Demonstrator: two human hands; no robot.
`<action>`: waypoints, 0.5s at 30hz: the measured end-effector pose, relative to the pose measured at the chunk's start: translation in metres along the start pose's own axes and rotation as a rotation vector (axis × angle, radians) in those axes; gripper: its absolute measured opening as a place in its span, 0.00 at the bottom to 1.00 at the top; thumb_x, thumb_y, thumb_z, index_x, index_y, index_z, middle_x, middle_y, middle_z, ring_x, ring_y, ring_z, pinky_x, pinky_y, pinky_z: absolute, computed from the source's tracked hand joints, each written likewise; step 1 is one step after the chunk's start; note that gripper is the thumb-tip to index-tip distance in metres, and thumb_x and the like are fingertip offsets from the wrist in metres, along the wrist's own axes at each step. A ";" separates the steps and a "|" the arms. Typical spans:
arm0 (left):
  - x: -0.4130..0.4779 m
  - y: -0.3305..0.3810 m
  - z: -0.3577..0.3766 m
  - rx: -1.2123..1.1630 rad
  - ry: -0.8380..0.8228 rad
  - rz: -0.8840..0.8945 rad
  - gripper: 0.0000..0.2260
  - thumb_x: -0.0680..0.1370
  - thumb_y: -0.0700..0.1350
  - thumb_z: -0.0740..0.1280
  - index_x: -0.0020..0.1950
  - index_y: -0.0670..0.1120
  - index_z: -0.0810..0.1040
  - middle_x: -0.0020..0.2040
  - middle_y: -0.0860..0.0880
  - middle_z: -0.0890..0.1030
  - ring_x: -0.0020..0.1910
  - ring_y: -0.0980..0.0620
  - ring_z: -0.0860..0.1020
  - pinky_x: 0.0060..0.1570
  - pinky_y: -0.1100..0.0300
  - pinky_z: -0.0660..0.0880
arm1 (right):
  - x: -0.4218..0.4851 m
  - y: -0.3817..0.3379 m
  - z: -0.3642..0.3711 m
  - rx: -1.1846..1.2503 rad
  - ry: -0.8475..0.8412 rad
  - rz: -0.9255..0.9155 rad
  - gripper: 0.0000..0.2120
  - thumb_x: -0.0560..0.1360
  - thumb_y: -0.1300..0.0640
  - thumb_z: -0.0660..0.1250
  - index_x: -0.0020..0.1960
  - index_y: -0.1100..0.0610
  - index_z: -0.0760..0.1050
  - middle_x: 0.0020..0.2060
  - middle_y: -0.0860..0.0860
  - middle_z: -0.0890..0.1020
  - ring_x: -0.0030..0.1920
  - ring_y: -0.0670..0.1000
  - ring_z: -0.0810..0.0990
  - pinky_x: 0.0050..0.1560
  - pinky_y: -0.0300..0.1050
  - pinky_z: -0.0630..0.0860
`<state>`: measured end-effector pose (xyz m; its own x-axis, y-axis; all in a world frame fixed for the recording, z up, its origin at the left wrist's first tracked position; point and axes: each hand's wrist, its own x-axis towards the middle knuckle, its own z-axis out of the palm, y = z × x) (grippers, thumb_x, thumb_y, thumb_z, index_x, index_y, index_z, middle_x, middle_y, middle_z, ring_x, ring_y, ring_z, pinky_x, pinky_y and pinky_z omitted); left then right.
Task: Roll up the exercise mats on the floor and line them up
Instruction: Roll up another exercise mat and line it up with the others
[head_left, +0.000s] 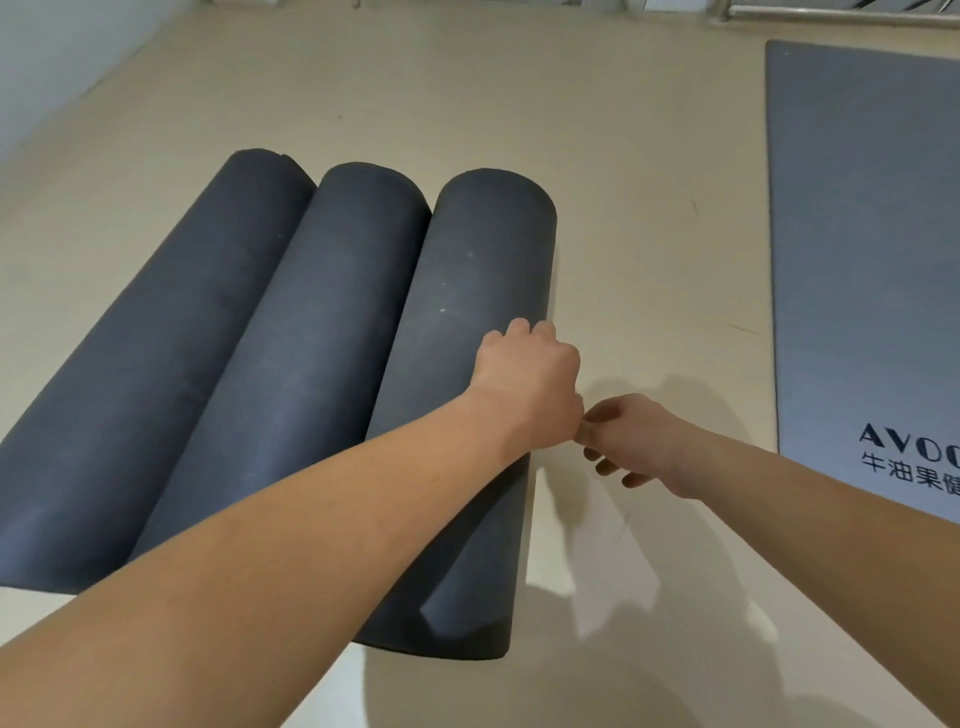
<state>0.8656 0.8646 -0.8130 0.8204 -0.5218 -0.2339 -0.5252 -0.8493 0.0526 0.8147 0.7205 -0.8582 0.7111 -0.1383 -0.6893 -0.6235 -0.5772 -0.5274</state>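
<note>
On the pale floor, one grey printed mat lies flat and unrolled at the right, well apart from three dark rolled mats that lie side by side and touching, their far ends roughly level; judged from this, most of the rolling is done, and the flat mat is left to roll and add to the row. The left hand, arm outstretched, rests on the rightmost roll with fingers curled over its right flank, gripping it. The right hand hangs just beside the left one above the floor, fingers loosely curled, holding nothing visible.
</note>
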 end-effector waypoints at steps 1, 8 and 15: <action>-0.001 0.001 0.001 -0.031 -0.013 0.007 0.13 0.82 0.54 0.66 0.60 0.47 0.79 0.55 0.47 0.74 0.53 0.47 0.71 0.47 0.52 0.70 | -0.002 0.001 -0.001 -0.029 -0.012 -0.010 0.15 0.81 0.44 0.67 0.58 0.54 0.81 0.52 0.54 0.85 0.52 0.55 0.86 0.48 0.49 0.79; 0.007 0.050 -0.004 -0.167 -0.111 0.139 0.19 0.83 0.55 0.66 0.72 0.48 0.77 0.66 0.49 0.78 0.61 0.46 0.79 0.59 0.48 0.80 | -0.030 0.032 -0.065 -0.374 -0.028 -0.122 0.21 0.82 0.44 0.65 0.62 0.60 0.81 0.55 0.56 0.84 0.55 0.56 0.84 0.54 0.49 0.79; 0.044 0.188 -0.026 0.009 -0.190 0.289 0.26 0.83 0.56 0.65 0.80 0.51 0.68 0.73 0.50 0.74 0.69 0.46 0.76 0.64 0.48 0.77 | -0.053 0.157 -0.181 -0.614 0.007 -0.119 0.21 0.84 0.40 0.61 0.65 0.54 0.79 0.61 0.51 0.81 0.61 0.54 0.80 0.65 0.52 0.76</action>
<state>0.8088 0.6803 -0.7879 0.5813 -0.7156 -0.3872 -0.7324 -0.6675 0.1343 0.7375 0.4913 -0.8143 0.7676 -0.0489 -0.6390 -0.2411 -0.9459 -0.2172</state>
